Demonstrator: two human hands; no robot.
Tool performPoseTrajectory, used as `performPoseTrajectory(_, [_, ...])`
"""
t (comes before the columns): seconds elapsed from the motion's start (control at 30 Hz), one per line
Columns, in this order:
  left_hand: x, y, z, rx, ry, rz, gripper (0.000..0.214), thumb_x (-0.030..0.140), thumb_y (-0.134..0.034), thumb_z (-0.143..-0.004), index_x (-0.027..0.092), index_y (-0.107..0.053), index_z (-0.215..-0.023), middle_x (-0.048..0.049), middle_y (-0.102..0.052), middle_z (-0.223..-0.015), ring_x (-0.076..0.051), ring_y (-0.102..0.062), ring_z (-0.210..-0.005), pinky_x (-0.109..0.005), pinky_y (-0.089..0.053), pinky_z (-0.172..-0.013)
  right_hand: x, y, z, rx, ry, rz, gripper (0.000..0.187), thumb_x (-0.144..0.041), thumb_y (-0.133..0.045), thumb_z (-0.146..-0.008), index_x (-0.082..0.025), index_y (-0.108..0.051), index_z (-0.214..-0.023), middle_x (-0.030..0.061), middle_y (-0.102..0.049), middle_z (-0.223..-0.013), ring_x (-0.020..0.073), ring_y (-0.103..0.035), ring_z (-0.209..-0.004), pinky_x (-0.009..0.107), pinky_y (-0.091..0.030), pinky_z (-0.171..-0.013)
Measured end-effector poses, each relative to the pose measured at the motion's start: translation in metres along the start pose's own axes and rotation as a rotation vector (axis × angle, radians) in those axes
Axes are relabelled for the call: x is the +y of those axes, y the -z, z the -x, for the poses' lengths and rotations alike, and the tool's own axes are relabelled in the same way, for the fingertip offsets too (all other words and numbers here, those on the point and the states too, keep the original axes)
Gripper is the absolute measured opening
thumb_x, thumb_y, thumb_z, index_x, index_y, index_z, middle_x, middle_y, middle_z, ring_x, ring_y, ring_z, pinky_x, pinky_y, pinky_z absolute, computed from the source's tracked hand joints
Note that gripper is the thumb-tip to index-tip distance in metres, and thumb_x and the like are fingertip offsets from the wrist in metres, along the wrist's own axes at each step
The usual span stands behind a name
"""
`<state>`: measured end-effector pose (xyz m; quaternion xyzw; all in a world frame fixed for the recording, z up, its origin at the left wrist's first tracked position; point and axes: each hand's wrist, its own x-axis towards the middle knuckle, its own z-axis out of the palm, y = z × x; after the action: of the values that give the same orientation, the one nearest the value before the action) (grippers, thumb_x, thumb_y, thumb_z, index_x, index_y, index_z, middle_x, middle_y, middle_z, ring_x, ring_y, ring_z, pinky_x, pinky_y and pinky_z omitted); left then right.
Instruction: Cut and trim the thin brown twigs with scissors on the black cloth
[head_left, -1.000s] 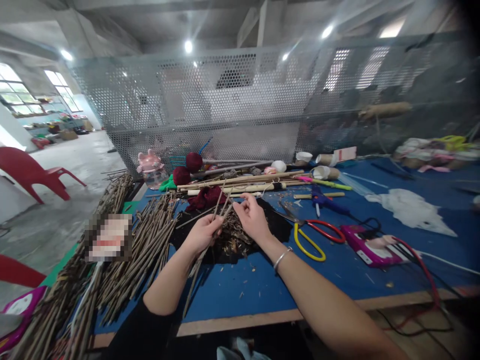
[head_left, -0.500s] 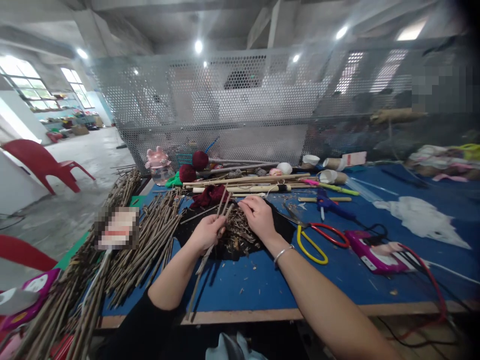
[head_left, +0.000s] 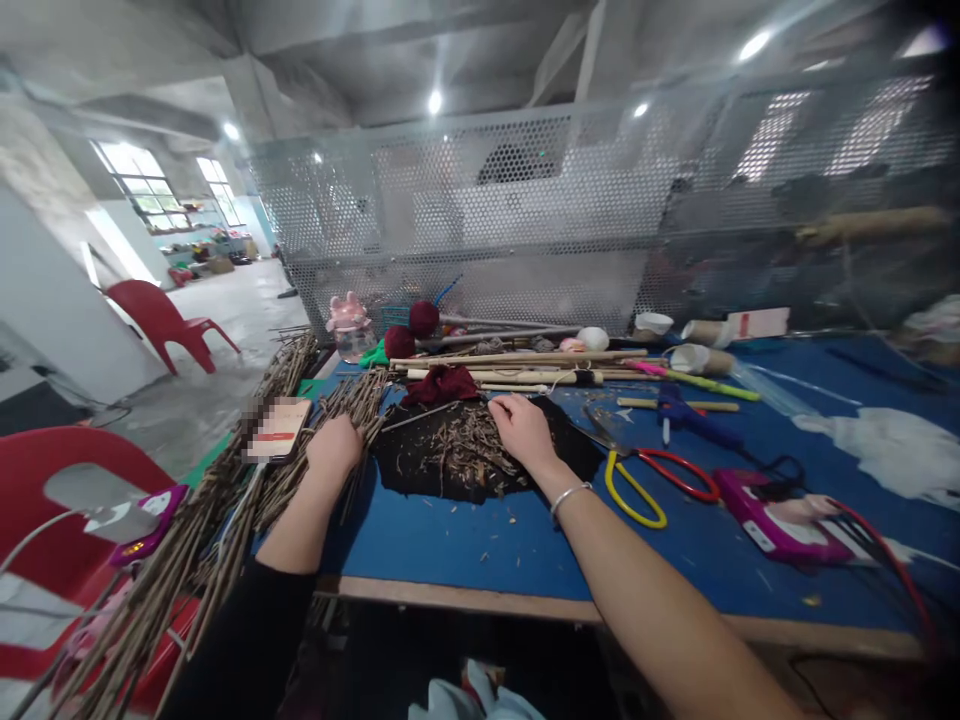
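Note:
My left hand lies on the upper part of a pile of thin brown sticks, left of the black cloth; its fingers are turned away and hidden. Over the right part of the black cloth is my right hand, wearing a silver bangle. Its fingers are curled in with thumb and forefinger together, and I cannot make out anything between them. Dry bark and twig scraps are heaped on the cloth beside that hand. A dark red cloth lies at its far edge.
Scissors with one yellow and one red handle lie right of the cloth. Beyond them are a blue glue gun and a magenta box with cables. A phone rests on longer sticks at left. A perforated screen stands behind.
My left hand has moved left from the cloth to the stick pile, and the sticks it held no longer stand over the scraps. My right hand stays over the cloth. The view has swung left.

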<state>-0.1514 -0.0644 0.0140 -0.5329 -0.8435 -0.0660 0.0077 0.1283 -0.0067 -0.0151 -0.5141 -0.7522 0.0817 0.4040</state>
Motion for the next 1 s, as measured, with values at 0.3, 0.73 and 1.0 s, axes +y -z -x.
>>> performPoseTrajectory(0.3, [0.066, -0.01, -0.003, -0.063, -0.353, -0.031, 0.026, 0.019, -0.046, -0.08, 0.013, -0.067, -0.094, -0.0193, -0.063, -0.098, -0.029, -0.059, -0.095, -0.038, -0.046, -0.08, 0.003, 0.004, -0.001, 0.03, -0.072, -0.01, 0.027, -0.035, -0.043, -0.086, -0.019, -0.064, -0.081, 0.0056, -0.064, -0.081, 0.0168, -0.056, -0.074, 0.026, -0.038, -0.068])
performPoseTrajectory(0.73, [0.06, -0.007, -0.004, -0.008, -0.387, 0.065, 0.028, 0.018, -0.039, -0.084, 0.015, -0.061, -0.1, -0.014, -0.062, -0.101, -0.025, -0.057, -0.097, -0.035, -0.043, -0.085, 0.02, 0.007, -0.008, 0.033, -0.232, 0.018, 0.032, -0.036, -0.038, -0.088, -0.018, -0.065, -0.087, 0.0065, -0.068, -0.085, 0.017, -0.06, -0.074, 0.024, -0.039, -0.066])
performPoseTrajectory(1.0, [0.039, -0.045, 0.055, 0.052, -0.286, 0.705, 0.028, 0.021, -0.039, -0.084, 0.013, -0.06, -0.101, -0.0125, -0.063, -0.097, -0.021, -0.058, -0.092, -0.033, -0.044, -0.084, 0.025, -0.018, -0.054, -0.175, -0.231, 0.164, 0.02, -0.026, -0.051, -0.079, -0.02, -0.069, -0.083, 0.0062, -0.071, -0.084, 0.0176, -0.062, -0.077, 0.024, -0.041, -0.067])
